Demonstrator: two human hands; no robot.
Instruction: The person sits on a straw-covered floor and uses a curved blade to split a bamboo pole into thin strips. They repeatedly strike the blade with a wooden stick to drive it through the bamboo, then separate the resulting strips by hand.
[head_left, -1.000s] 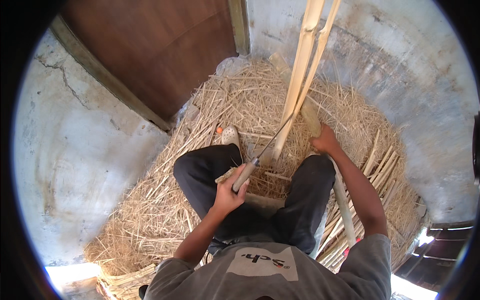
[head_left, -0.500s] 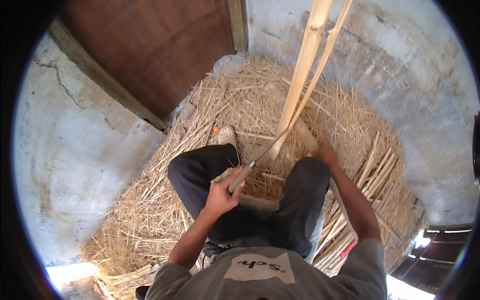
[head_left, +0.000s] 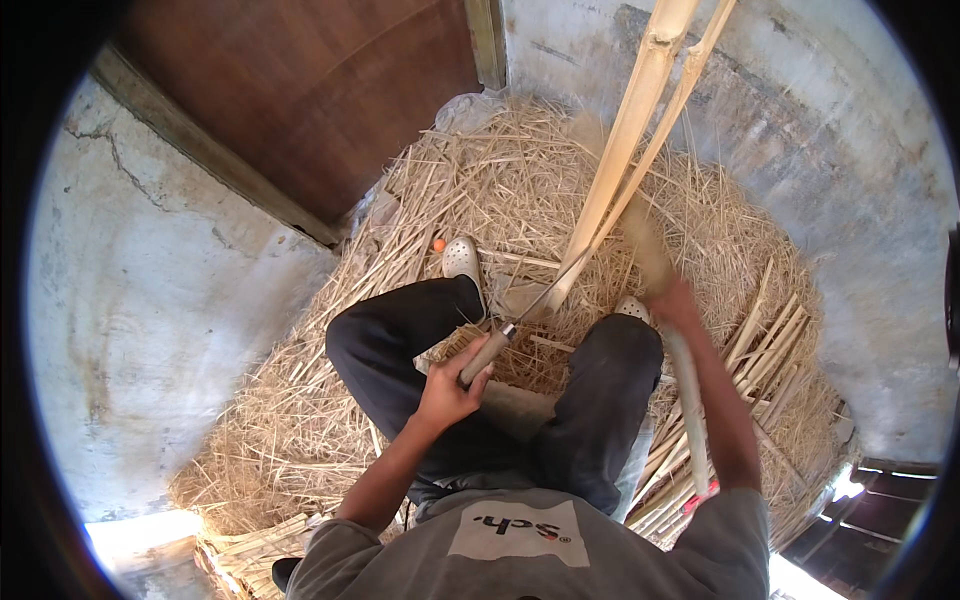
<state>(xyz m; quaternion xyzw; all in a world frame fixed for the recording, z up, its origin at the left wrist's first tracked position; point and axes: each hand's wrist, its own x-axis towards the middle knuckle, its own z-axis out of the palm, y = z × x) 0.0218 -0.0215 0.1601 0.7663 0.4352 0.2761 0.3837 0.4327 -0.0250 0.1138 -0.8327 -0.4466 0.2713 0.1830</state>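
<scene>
My left hand [head_left: 450, 388] is wrapped round the wooden handle of a knife [head_left: 488, 357]. Its thin dark blade reaches up to the right and meets a tall pale bamboo piece [head_left: 620, 165] near its lower end. A narrower bamboo strip [head_left: 672, 130] splits away from that piece on the right, the two spreading apart upward. My right hand [head_left: 675, 302], smeared by motion, grips a thick wooden stick [head_left: 690, 410] about its middle. The blurred upper end of the stick is beside the bamboo; its lower end runs back along my forearm.
Straw and shavings [head_left: 300, 400] cover the floor around my shoes. Several split bamboo strips [head_left: 770, 345] lie in a pile at the right. A brown door [head_left: 310, 90] and pale, stained walls [head_left: 850, 200] enclose the corner. A small orange ball-like thing [head_left: 439, 245] lies near my left shoe.
My right hand and the stick have moved slightly to the right, and the stick has swung more upright. My left hand keeps its grip on the knife. The whole view has shifted slightly.
</scene>
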